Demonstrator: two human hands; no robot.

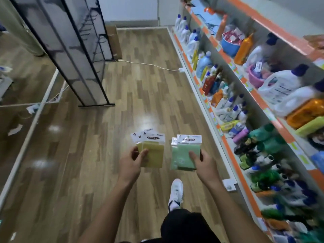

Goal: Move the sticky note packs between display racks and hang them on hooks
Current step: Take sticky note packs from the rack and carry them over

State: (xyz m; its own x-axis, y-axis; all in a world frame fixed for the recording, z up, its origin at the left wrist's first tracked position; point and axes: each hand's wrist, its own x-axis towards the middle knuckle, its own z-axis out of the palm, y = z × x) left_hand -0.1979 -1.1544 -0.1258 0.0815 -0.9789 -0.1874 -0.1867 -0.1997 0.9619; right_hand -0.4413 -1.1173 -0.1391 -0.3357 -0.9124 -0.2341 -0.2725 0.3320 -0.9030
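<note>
— What's in the hands?

— The left hand (132, 161) pinches a fan of yellow sticky note packs (152, 151), thumb on the front, fingers behind. The right hand (201, 163) grips the green sticky note packs (185, 153) the same way. Both bundles are held out over the floor, side by side but not touching, in glossy clear sleeves with white header cards.

— How many packs?

— At least three yellow headers and two green; beyond that I can't tell.

— And around them?

— Wood-look plank floor (140, 95), shiny under the lights, with a white shoe (176, 193) below the hands. On the right, shelving (233, 151) with orange edge strips, packed with plastic bottles. A blue tub (228, 45) up there holds red and white packets; a pink tub (255, 78) holds something blurred. On the left stands a black-framed display rack (77, 55), its mesh panel carrying thin black hooks (88, 29). A white cable (150, 65) lies across the floor beyond it.
</note>
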